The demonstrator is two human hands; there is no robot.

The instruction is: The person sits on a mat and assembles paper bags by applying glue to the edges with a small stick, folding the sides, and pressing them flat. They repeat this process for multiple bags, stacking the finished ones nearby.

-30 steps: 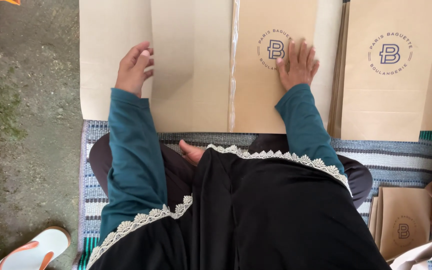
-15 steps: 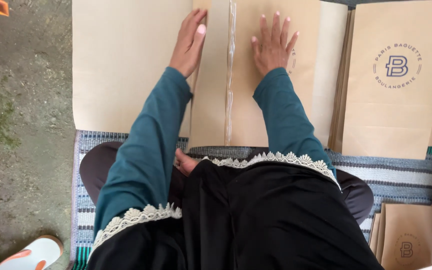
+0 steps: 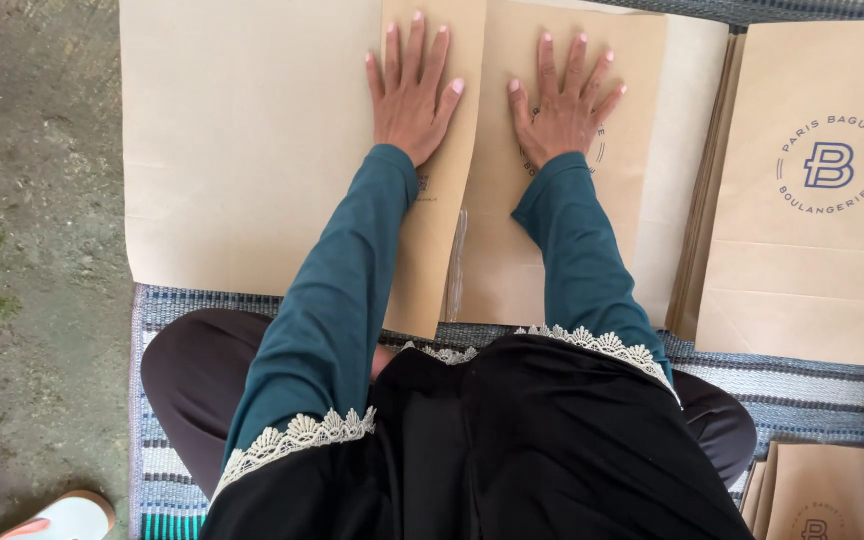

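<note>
— Where do we have our hands?

— Both lie flat on the folded brown paper sheet (image 3: 512,200), which is spread on the ground just beyond the striped mat (image 3: 802,385) we sit on. Our left hand (image 3: 414,95) presses on the folded-over flap to the left of the sheet's centre seam; our right hand (image 3: 562,105) presses on the panel to the right of that seam.

— And the grip?

— We are gripping nothing. On both hands the fingers are spread wide and the palms are down on the paper, with no pinch and no curl.

— What lies around the sheet?

— To the right of the sheet we see a stack of finished paper bags (image 3: 812,200) with a round printed emblem. Left of the sheet is bare concrete floor (image 3: 32,250), and a sandal (image 3: 67,518) sits on it near our left knee.
</note>
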